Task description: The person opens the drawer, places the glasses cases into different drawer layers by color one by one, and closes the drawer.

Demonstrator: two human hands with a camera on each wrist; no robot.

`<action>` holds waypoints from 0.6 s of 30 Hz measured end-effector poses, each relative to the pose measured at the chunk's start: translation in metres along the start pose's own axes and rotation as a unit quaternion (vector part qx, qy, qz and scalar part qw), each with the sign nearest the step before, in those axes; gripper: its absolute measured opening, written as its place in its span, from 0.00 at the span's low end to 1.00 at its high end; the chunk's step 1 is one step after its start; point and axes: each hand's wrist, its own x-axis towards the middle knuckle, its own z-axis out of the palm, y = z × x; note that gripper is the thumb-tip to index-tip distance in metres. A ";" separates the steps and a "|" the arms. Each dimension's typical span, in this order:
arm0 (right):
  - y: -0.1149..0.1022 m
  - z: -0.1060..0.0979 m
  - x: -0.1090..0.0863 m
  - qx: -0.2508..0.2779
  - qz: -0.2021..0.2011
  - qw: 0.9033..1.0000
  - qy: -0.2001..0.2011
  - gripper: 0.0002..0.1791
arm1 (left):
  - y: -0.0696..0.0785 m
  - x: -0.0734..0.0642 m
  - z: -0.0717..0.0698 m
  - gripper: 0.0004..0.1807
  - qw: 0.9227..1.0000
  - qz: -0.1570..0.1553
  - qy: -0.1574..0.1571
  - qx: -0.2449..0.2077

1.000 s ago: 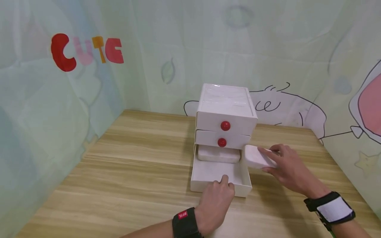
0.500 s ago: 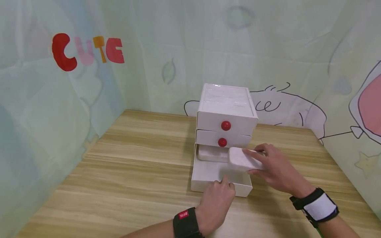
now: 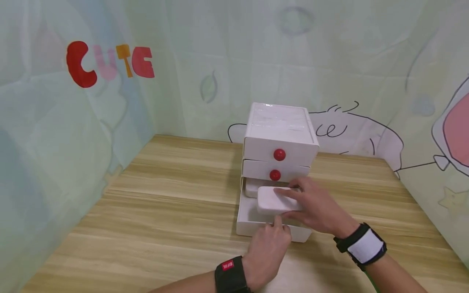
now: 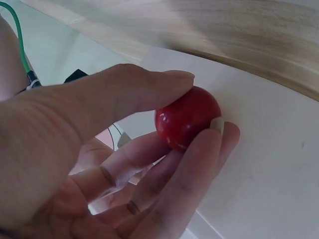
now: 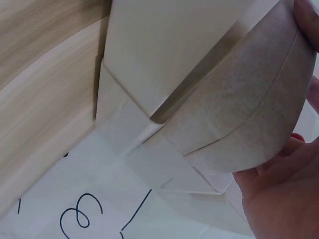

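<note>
A white three-drawer cabinet (image 3: 280,124) stands on the table with its bottom drawer (image 3: 245,229) pulled out. My left hand (image 3: 267,252) pinches that drawer's round red knob (image 4: 187,117) between thumb and fingers, as the left wrist view shows. Over the drawer, my right hand (image 3: 318,207) grips a white rounded, case-like block (image 3: 269,199) by its right end, thumb on the near side. A thin seam runs along the block (image 5: 239,99) in the right wrist view. Behind it, a similar white block (image 3: 250,188) lies at the back of the drawer, partly hidden.
Above the open drawer are two closed drawers with red knobs (image 3: 279,154). The wood-grain table (image 3: 176,203) extends around the cabinet. A pale printed cloth (image 3: 205,53) hangs behind and at both sides.
My right hand has carried the white block leftward from beside the cabinet to over the open drawer, slightly lower. My left hand has stayed at the knob.
</note>
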 end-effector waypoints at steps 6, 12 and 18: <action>-0.007 0.006 0.009 -0.023 -0.010 1.000 -0.011 0.37 | 0.001 0.001 -0.002 0.08 1.000 -0.003 -0.008 0.001; -0.010 0.013 0.017 -0.036 -0.023 0.999 -0.002 0.36 | 0.002 0.000 -0.002 0.07 1.000 -0.004 -0.004 0.007; -0.015 0.026 0.025 -0.046 -0.013 0.999 -0.011 0.35 | 0.000 0.000 -0.003 0.08 0.999 0.004 -0.035 -0.007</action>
